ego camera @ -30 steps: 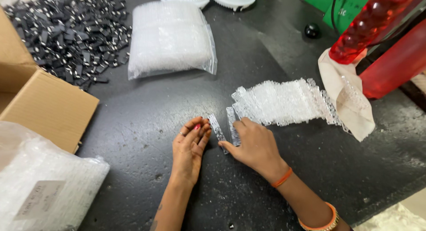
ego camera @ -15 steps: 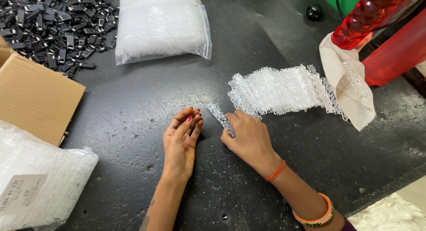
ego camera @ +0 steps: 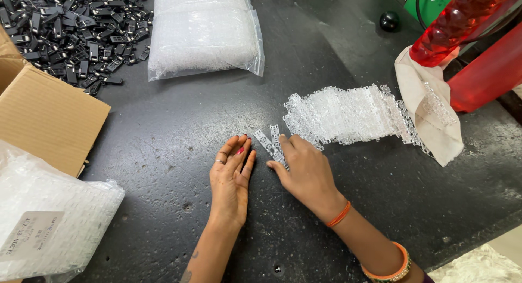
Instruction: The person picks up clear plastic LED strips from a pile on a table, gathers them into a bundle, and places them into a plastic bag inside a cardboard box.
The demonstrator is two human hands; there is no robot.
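On the dark table, my left hand (ego camera: 232, 171) lies flat, fingers together, its fingertips beside a short clear plastic strip (ego camera: 265, 140). My right hand (ego camera: 304, 168) rests palm down on the table, fingers over another clear strip and touching the near end of a row of clear plastic strips (ego camera: 348, 114) laid side by side. Neither hand lifts anything; both press flat near the loose strips.
A clear bag of plastic parts (ego camera: 204, 30) lies at the back. Several small black parts (ego camera: 70, 35) are heaped at the back left. A cardboard box (ego camera: 46, 117) and a labelled bag (ego camera: 46, 223) sit left. A white cloth (ego camera: 429, 111) and red plastic items (ego camera: 473, 38) stand right.
Both hands stay flat by the loose strips; the left fingertips moved slightly closer to the strip. The view has shifted a little.
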